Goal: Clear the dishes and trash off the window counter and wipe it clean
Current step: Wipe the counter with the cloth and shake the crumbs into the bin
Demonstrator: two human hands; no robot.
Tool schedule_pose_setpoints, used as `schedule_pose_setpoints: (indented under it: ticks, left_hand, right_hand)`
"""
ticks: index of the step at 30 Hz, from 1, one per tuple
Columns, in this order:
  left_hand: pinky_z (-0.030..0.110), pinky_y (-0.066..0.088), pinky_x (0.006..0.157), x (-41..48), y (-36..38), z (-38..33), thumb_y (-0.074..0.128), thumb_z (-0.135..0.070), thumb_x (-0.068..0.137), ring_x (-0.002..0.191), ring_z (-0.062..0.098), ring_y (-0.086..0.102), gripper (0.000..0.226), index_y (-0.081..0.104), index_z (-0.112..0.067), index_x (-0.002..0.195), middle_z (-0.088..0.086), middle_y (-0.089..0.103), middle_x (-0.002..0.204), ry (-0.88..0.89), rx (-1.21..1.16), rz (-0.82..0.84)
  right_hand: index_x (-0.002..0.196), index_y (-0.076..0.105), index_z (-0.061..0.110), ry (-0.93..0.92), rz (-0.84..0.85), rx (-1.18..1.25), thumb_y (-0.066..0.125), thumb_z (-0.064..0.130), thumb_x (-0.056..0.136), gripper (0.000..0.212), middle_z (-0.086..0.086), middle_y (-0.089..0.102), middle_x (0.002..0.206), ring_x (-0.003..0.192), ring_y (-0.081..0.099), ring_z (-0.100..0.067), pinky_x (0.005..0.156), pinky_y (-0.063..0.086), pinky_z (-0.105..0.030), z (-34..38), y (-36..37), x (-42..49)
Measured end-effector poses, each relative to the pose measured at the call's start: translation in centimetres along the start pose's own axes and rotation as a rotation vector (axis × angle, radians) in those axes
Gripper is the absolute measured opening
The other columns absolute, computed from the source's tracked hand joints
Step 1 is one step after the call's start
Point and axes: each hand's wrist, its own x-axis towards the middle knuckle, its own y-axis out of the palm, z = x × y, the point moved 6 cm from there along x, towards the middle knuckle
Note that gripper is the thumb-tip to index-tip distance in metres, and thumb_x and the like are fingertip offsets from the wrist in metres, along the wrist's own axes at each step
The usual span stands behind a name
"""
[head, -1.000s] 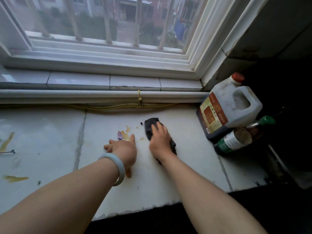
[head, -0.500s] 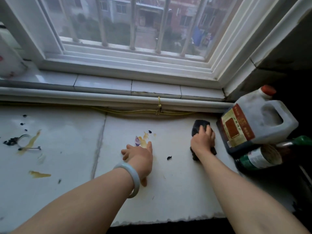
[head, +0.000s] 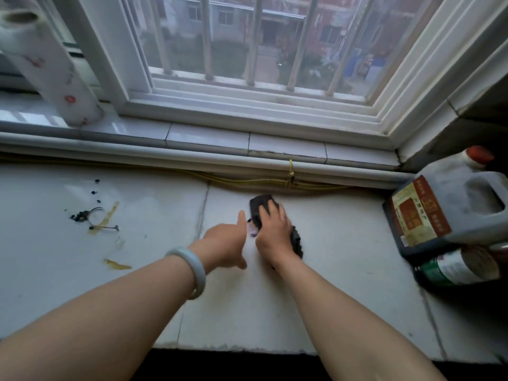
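White window counter (head: 343, 270) sat under a barred window (head: 247, 50). Head cam: dark cloth (head: 259, 207) was mid-counter, near the back. R hand (head: 275, 235) lay flat on it, fingers spread, pressing, not clenched. L hand (head: 224, 244) was at its 9 o'clock, one finger out, holding nothing. Yellow smears (head: 110, 215) & black bits (head: 79, 215) were far at 9 o'clock. Big jug (head: 450, 210) stood at 3 o'clock, w/ a bottle (head: 456, 268) lying at its 6.

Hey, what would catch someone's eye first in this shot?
Two bare arms reach in, the right hand pressing a dark cloth on the white counter mid-frame. Yellow smears and black crumbs mark the counter's left; a big jug sits far right.
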Motion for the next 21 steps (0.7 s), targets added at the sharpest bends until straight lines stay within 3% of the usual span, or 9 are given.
schedule_pose_setpoints:
  ticks: [2, 7, 9, 12, 14, 16, 19, 21]
  left_hand:
    - [0.036, 0.047, 0.092, -0.4, -0.6, 2.9, 0.080, -0.038, 0.073, 0.117, 0.032, 0.054, 0.127, -0.016, -0.008, 0.150, 0.019, 0.055, 0.132, -0.054, -0.172, -0.020]
    - [0.037, 0.046, 0.096, -2.8, -0.4, 7.6, 0.084, -0.040, 0.065, 0.120, 0.029, 0.051, 0.129, -0.008, -0.014, 0.152, 0.015, 0.047, 0.137, -0.119, -0.193, -0.088]
    - [0.040, 0.043, 0.101, -3.4, 0.1, 8.4, 0.084, -0.046, 0.062, 0.126, 0.031, 0.044, 0.131, -0.005, -0.013, 0.152, 0.013, 0.041, 0.143, -0.152, -0.190, -0.067]
    - [0.043, 0.036, 0.109, -3.3, 0.8, 8.7, 0.082, -0.056, 0.058, 0.136, 0.032, 0.032, 0.132, 0.001, -0.011, 0.152, 0.012, 0.031, 0.150, -0.176, -0.127, -0.008]
    - [0.045, 0.034, 0.110, -3.2, 1.3, 8.7, 0.080, -0.061, 0.055, 0.136, 0.034, 0.027, 0.127, 0.010, -0.011, 0.149, 0.013, 0.029, 0.147, -0.179, -0.050, 0.047]
    - [0.049, 0.033, 0.110, -3.4, 2.0, 8.5, 0.079, -0.062, 0.055, 0.139, 0.038, 0.017, 0.125, 0.012, -0.013, 0.148, 0.015, 0.018, 0.150, -0.177, 0.028, 0.100]
    - [0.054, 0.032, 0.109, -3.7, 2.7, 8.2, 0.080, -0.056, 0.060, 0.145, 0.039, -0.001, 0.123, 0.007, -0.016, 0.150, 0.015, -0.002, 0.156, -0.179, 0.068, 0.120]
    - [0.055, 0.035, 0.107, -3.7, 2.7, 8.2, 0.080, -0.055, 0.061, 0.144, 0.038, 0.000, 0.120, 0.009, -0.015, 0.149, 0.014, -0.001, 0.156, -0.180, 0.071, 0.108]
  right_hand:
    - [0.152, 0.020, 0.018, -0.049, 0.039, 0.022, 0.052, 0.018, 0.090, 0.069, -0.004, 0.003, 0.161, 0.148, -0.002, -0.026, 0.117, 0.004, -0.040, 2.4, 1.2, -1.2]
    - [0.149, 0.031, 0.014, -0.190, 0.097, 0.163, 0.056, 0.014, 0.088, 0.066, -0.005, 0.012, 0.160, 0.148, 0.005, -0.026, 0.119, 0.006, -0.037, 7.2, 3.4, -3.8]
    - [0.141, 0.045, 0.006, -0.209, 0.028, 0.377, 0.049, 0.007, 0.089, 0.052, -0.011, 0.030, 0.154, 0.143, 0.022, -0.028, 0.119, 0.013, -0.031, 7.2, 2.0, -4.5]
    - [0.131, 0.055, -0.002, -0.055, -0.158, 0.607, 0.041, -0.009, 0.087, 0.046, -0.016, 0.044, 0.145, 0.136, 0.038, -0.028, 0.110, 0.017, -0.015, 3.0, -1.7, -5.0]
    - [0.129, 0.056, -0.003, 0.079, -0.275, 0.573, 0.040, -0.013, 0.088, 0.046, -0.017, 0.044, 0.145, 0.137, 0.038, -0.028, 0.109, 0.017, -0.014, -1.9, -4.0, -5.2]
    - [0.133, 0.053, -0.002, 0.226, -0.326, 0.475, 0.038, -0.010, 0.090, 0.046, -0.015, 0.040, 0.148, 0.139, 0.034, -0.028, 0.114, 0.018, -0.023, -7.5, -5.4, -5.9]
    - [0.140, 0.045, 0.001, 0.413, -0.296, 0.275, 0.035, -0.006, 0.093, 0.048, -0.015, 0.030, 0.154, 0.142, 0.023, -0.031, 0.119, 0.017, -0.038, -13.7, -5.1, -8.1]
    - [0.142, 0.042, 0.003, 0.426, -0.292, 0.148, 0.037, -0.006, 0.090, 0.053, -0.015, 0.025, 0.156, 0.143, 0.018, -0.034, 0.119, 0.015, -0.041, -14.2, -3.8, -9.1]
